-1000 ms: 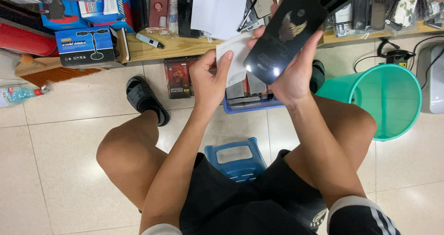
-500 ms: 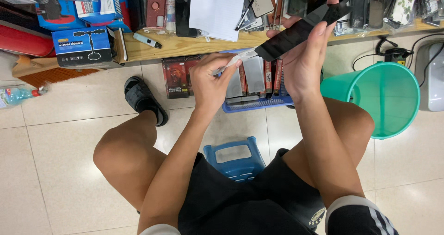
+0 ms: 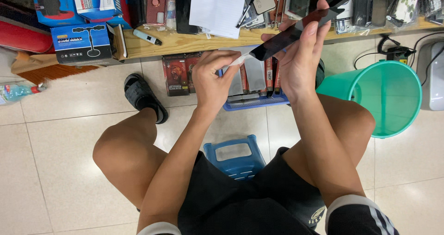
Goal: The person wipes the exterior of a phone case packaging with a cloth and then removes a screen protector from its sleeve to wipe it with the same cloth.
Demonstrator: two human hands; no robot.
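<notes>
Floor [image 3: 55, 170]: pale tiles; on it a green bucket [image 3: 393, 101], blue basket [image 3: 259, 103], blue stool [image 3: 238, 156], plastic bottle [image 3: 18, 91]. Low wooden shelf [image 3: 185, 43]: carries a blue box [image 3: 83, 43], white paper [image 3: 217, 8], marker pen [image 3: 147, 37], phone cases [image 3: 157, 3]

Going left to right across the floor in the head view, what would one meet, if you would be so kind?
Plastic bottle → black sandal → red packets → blue basket under the left hand and right hand → green bucket → grey appliance.
</notes>
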